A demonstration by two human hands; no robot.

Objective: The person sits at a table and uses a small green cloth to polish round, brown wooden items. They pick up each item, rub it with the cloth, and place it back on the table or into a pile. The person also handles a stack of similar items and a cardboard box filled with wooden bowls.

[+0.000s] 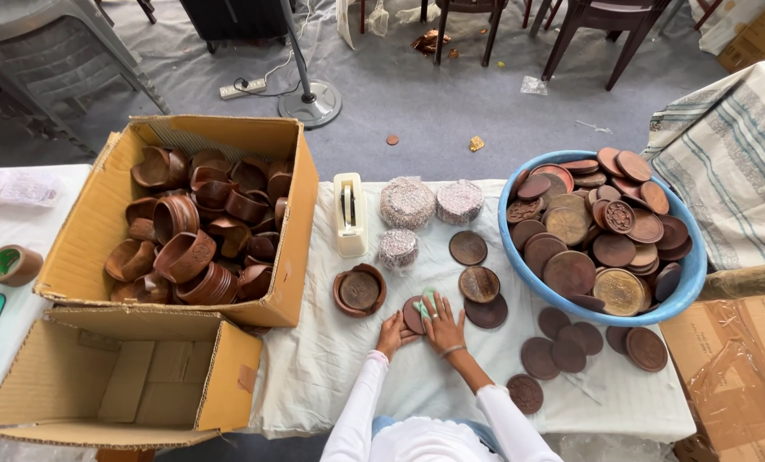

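A table under a pale cloth (340, 359) stands on grey carpet, with chair legs and a fan base (310, 104) far beyond the hands. The left hand (390, 334) lies flat, fingers together, touching the left edge of a brown disc (414, 315). The right hand (443, 325) presses down on that disc with a small green cloth (423, 305) under its spread fingers. Just ahead of the hands lie a shallow dish (358, 290), two more discs (480, 284) and three wrapped stacks (407, 203); a tape dispenser (349, 214) stands beyond the dish. To the right of the hands a blue basin (686, 287) heaped with discs nearly reaches the table's far-right edge, and loose discs (562, 346) lie scattered before it. To the left, a box (91, 231) of wooden rings overhangs the table's left edge, with an empty box (126, 376) below it. Bare cloth lies only near the hands and along the near edge.
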